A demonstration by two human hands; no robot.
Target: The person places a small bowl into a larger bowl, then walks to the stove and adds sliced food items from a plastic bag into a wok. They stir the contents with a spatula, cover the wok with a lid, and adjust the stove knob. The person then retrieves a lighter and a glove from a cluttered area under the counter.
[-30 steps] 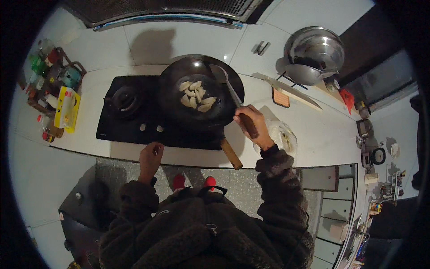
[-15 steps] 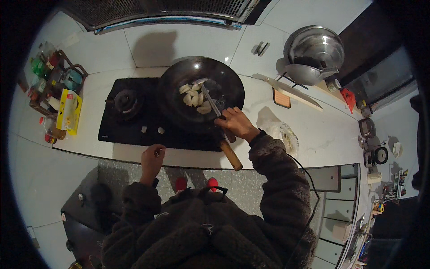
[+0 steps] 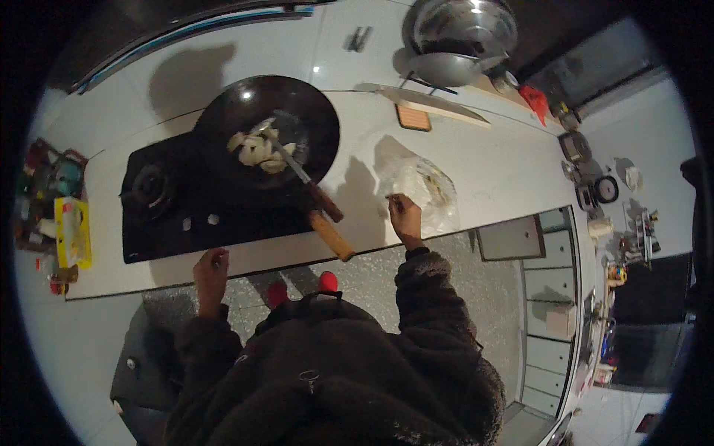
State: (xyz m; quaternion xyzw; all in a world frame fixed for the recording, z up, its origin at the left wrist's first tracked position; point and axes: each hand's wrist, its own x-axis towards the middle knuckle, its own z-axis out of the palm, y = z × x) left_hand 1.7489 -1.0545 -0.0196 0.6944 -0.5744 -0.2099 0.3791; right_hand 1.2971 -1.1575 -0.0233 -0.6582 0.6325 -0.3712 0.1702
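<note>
A dark wok (image 3: pixel 316 115) stands on the black gas hob (image 3: pixel 182 241). Several pale dumplings (image 3: pixel 256 151) lie in it. A spatula (image 3: pixel 288 157) rests in the wok with its blade among the dumplings; its brown handle leans over the near rim, beside the wok's wooden handle (image 3: pixel 332 236). Neither handle is held. My right hand (image 3: pixel 405 219) hovers by the counter's front edge, fingers curled in and nothing visible in them, close to a clear plastic bag (image 3: pixel 435 189) with pale contents. Beyond the counter edge, at the left, my left hand (image 3: pixel 210 276) hangs loosely closed.
A yellow box (image 3: pixel 73 234) and a bottle rack (image 3: pixel 44 189) stand at the left. Behind the bag are an orange-brown board (image 3: pixel 413 117), a light chopping board (image 3: pixel 439 105) and steel bowls (image 3: pixel 450 68). Drawers (image 3: pixel 547 276) line the right side.
My right hand has let go of the spatula and moved right, toward the plastic bag. The spatula stays leaning in the wok. The whole view has shifted and turned; my left hand remains loosely closed.
</note>
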